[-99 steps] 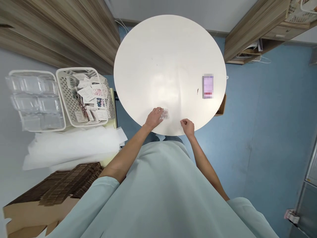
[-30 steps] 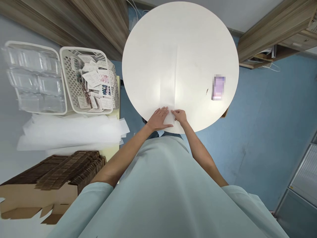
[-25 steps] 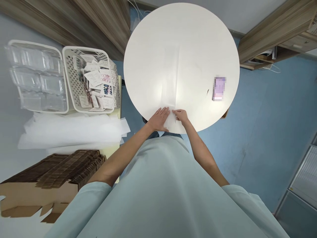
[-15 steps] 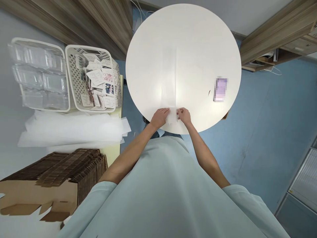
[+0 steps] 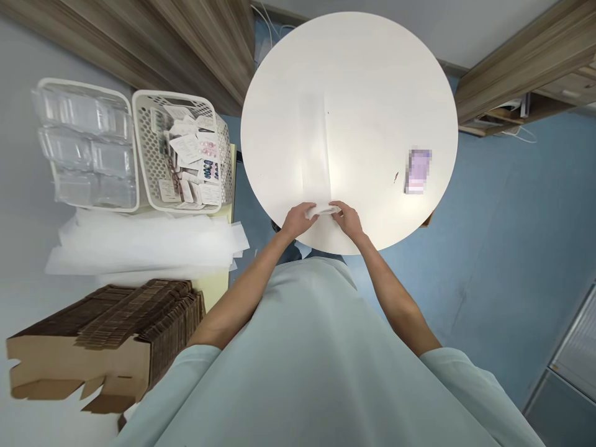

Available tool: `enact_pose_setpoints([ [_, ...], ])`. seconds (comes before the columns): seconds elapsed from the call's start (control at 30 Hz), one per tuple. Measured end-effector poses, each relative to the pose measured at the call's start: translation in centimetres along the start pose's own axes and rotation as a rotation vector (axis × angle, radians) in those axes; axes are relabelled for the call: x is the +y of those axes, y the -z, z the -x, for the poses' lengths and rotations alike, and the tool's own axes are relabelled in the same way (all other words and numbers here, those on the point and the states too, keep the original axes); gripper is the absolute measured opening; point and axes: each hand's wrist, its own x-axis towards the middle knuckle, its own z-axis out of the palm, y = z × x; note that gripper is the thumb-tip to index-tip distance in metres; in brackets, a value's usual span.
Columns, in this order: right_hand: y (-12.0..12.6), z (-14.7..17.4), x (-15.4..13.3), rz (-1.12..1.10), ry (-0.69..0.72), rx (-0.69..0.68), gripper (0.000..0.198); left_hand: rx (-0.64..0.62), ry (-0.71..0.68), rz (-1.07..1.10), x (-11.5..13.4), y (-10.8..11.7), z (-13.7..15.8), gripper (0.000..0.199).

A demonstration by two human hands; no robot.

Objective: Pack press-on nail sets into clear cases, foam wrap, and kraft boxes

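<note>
A long, thin, whitish translucent foam sheet [image 5: 315,149] lies lengthwise on the round white table [image 5: 372,74]. Its near end is folded or rolled up into a short bundle close to the table's front edge. My left hand [image 5: 299,220] is closed on the left end of that bundle. At its right end, my right hand [image 5: 348,220] pinches the same sheet with bent fingers. Whether anything lies inside the fold I cannot tell.
On the table's right lie a blurred purple item [image 5: 418,171] and a small brown thing [image 5: 396,177]. To the left are a white basket [image 5: 144,149] of carded packets, a bin of clear plastic boxes [image 5: 88,136], stacked white sheets [image 5: 149,242] and flattened cardboard boxes [image 5: 88,360].
The sheet's near end, flat before, is now turned up into a bundle between my hands. My fingers have closed round its two ends. The view has shifted slightly.
</note>
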Motion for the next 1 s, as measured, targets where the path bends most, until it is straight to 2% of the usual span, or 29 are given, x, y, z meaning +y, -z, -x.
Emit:
enact_pose_setpoints([
  [0.17, -0.3, -1.3, -0.8, 0.018, -0.07, 0.04, 0.036, 0.127, 0.207, 0.161, 0.1, 0.2, -0.8, 0.039],
  [0.33, -0.7, -3.4, -1.6, 0.081, -0.136, 0.044, 0.037, 0.263, 0.364, 0.202, 0.2, -0.4, -2.1, 0.021],
  [0.53, -0.6, -5.2, -3.0, 0.179, -0.28, 0.021, 0.027, 0.34, 0.431, 0.183, 0.6, -1.3, -3.0, 0.015],
  [0.63, -0.8, -5.5, -3.8, 0.24, -0.313, 0.028, 0.025, 0.37, 0.432, 0.16, 0.9, -1.5, -3.1, 0.024],
  [0.7, -1.0, -5.5, -4.2, 0.314, -0.248, 0.068, 0.024, 0.414, 0.394, 0.069, 1.1, -1.5, -3.1, 0.032],
  [0.73, -1.1, -5.5, -4.3, 0.359, -0.173, 0.091, 0.025, 0.434, 0.338, 0.002, 1.2, -1.4, -3.1, 0.034],
  [0.8, -1.3, -5.6, -4.2, 0.439, 0.037, 0.108, 0.032, 0.423, 0.145, -0.14, 1.3, -1.3, -3.4, 0.034],
  [0.9, -1.2, -5.9, -3.5, 0.494, 0.284, 0.027, 0.046, 0.256, -0.158, -0.268, 1.0, -1.0, -4.1, 0.046],
  [1.0, -0.8, -6.1, -2.4, 0.506, 0.332, -0.075, 0.05, 0.095, -0.219, -0.308, 0.5, -1.0, -4.7, 0.059],
])
